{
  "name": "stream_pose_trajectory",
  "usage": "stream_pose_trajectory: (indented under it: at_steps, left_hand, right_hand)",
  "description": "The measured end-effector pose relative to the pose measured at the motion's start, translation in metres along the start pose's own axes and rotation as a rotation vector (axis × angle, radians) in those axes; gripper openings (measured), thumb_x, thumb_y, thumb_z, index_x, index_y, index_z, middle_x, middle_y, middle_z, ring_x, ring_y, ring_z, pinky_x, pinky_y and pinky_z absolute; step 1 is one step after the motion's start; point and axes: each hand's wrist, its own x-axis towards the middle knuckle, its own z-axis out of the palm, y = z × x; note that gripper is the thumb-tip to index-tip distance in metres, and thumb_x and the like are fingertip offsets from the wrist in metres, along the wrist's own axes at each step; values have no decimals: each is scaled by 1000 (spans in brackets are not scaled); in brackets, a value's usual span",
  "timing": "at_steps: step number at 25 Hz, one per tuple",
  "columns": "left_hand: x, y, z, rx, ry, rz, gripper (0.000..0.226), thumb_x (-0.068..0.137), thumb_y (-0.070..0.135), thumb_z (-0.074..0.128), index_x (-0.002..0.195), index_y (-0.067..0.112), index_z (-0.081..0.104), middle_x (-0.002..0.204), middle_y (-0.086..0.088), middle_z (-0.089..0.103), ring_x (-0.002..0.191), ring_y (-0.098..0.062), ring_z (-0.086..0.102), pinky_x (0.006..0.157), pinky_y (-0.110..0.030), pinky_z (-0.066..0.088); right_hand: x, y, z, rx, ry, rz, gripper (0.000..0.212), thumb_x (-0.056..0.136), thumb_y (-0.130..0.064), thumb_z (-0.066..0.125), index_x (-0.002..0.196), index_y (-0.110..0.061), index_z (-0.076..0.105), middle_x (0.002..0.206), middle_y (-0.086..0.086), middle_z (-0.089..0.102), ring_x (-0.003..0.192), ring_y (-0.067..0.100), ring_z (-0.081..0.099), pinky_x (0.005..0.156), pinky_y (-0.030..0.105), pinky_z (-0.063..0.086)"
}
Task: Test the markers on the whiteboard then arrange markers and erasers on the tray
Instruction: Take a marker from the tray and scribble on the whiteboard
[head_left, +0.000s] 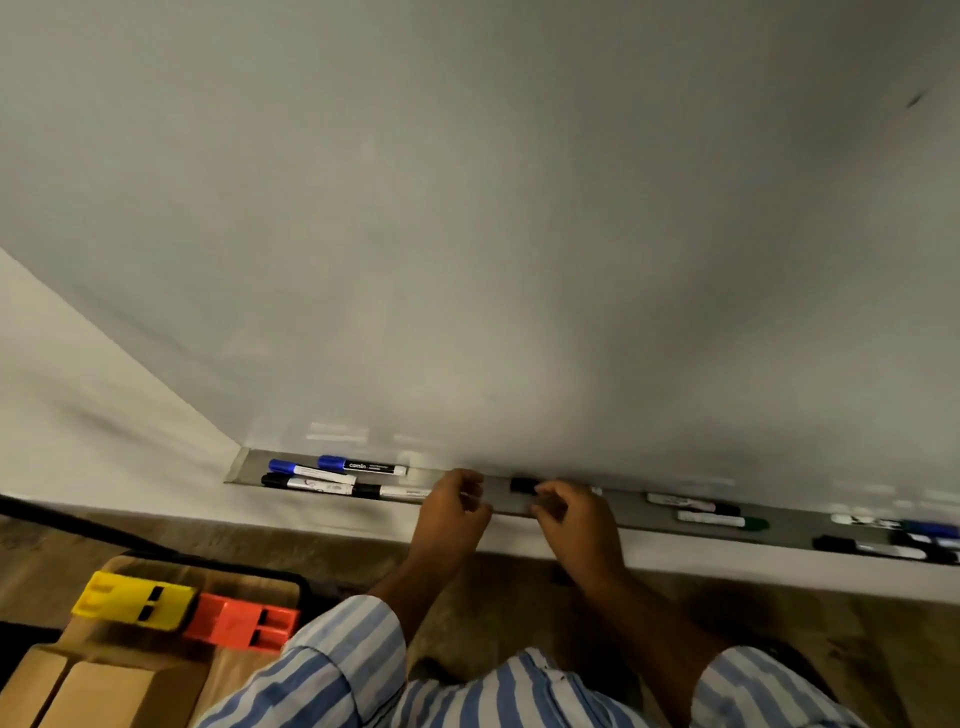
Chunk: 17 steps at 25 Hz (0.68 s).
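While both hands reach to the tray (571, 512) under the whiteboard (467, 234), the left hand (454, 501) is curled, its hold unclear; the right hand (569, 506) pinches a black-capped marker (522, 485). Other markers (332, 475) lie along the tray. Yellow eraser (134, 600) and red eraser (241, 621) sit lower left.

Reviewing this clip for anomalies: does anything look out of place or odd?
Mostly tidy. The yellow eraser and orange eraser sit on a cardboard box on the floor, not on the tray. A dark smudge marks the whiteboard at upper right.
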Motion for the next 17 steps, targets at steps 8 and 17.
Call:
stream_pose_trajectory:
  at_steps: [8, 17]
  left_hand:
    - [-8, 36, 73, 21, 128, -48, 43, 90, 14, 79, 129, 21, 63, 128, 6, 53, 119, -19, 62, 108, -39, 55]
    - [-8, 63, 114, -70, 203, -232, 41, 91, 8, 77, 124, 23, 56, 119, 5, 65, 114, -19, 65, 107, -43, 56]
  right_hand:
    - [1, 60, -73, 29, 9, 76, 28, 94, -26, 79, 120, -22, 73, 112, -4, 75, 99, 10, 68, 93, 27, 57]
    - [21, 81, -96, -66, -296, 28, 57, 88, -31, 81, 140, -22, 61, 139, 5, 64, 127, 25, 63, 108, 36, 52]
